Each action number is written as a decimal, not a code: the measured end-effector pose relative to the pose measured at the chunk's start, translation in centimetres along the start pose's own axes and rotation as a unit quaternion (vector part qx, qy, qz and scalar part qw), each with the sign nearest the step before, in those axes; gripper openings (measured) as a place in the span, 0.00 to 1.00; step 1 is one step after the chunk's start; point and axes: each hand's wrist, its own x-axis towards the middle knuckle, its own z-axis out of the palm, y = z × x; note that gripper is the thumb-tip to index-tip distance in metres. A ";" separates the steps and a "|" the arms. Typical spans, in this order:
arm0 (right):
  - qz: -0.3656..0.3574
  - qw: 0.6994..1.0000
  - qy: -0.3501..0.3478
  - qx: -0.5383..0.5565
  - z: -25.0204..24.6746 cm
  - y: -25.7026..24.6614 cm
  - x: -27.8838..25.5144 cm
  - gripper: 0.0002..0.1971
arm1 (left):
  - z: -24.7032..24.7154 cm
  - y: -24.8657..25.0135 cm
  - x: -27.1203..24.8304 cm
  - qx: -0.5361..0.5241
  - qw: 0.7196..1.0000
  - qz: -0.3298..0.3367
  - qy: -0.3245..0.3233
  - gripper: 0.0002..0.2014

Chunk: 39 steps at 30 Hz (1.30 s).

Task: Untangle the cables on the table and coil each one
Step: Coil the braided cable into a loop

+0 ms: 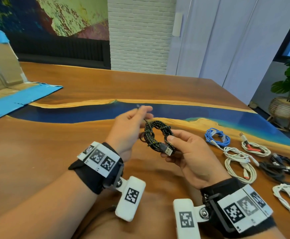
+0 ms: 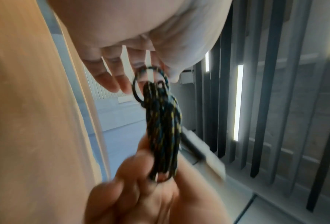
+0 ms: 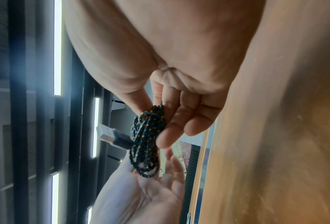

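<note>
A black braided cable with yellow flecks is wound into a coil held above the wooden table. My right hand grips the coil's near side, thumb on top, with the silver USB plug sticking out by the thumb. My left hand pinches the cable's free end just beyond the coil, blurred. In the left wrist view the thin end loops from the left hand down into the coil. The right wrist view shows the right hand round the coil and the plug.
Coiled cables lie on the table to the right: a blue one, white ones and a black one. An opened cardboard box with blue tape sits at the far left. A potted plant stands beyond the table's right edge.
</note>
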 end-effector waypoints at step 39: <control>0.017 0.996 -0.016 0.081 -1.2 -1.5 -0.4 0.11 | -0.9 -0.4 -0.5 -0.088 0.964 -0.074 -0.242 0.09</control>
